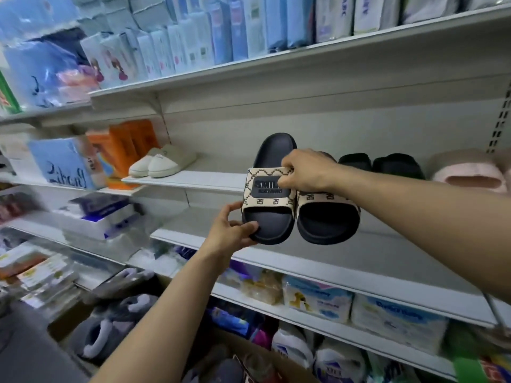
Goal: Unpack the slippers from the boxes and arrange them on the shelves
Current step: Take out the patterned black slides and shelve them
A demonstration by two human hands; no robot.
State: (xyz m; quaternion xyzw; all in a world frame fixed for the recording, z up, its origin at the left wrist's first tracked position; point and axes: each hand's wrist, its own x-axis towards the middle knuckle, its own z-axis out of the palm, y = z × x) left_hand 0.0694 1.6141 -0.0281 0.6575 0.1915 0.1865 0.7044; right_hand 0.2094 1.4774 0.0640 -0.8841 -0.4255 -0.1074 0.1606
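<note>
Slides point(269, 189) held before the shelf point(193, 179)
Right hand point(307, 172) pinches the straps, left hand point(229, 230) grips one toe; heels point up toward the shelf behind.

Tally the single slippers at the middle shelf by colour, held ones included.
Cream slippers: 2
Beige-and-navy slides, gripped by left hand and right hand: 2
Black slides: 2
Pink fluffy slipper: 1 plainly seen, the frame edge hides any more
Total: 7

blue packets point(237, 31) stand up top, orange packs point(130, 145) left, white bags point(398, 319) below.
</note>
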